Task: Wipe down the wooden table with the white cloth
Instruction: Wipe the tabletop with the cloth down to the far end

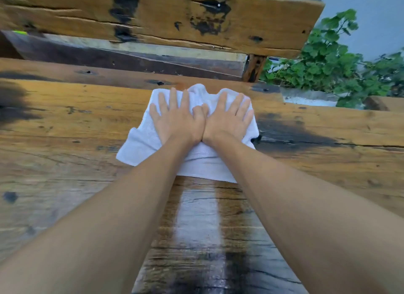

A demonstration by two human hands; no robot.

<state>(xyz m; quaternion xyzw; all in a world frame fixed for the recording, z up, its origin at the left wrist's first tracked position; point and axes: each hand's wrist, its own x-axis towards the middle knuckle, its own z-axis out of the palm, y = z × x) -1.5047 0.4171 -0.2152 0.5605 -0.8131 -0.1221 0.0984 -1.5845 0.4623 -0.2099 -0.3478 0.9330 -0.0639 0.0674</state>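
The white cloth [196, 160] lies near the far edge of the wooden table [76, 123]. The left hand [178, 120] and right hand [229, 118] press flat on it, fingers spread, thumbs touching. A wet streak [196, 223] shines between the forearms.

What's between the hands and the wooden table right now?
The white cloth. In the head view, the left hand and right hand press flat on it side by side, thumbs touching, with the cloth spread on the wooden table beneath them.
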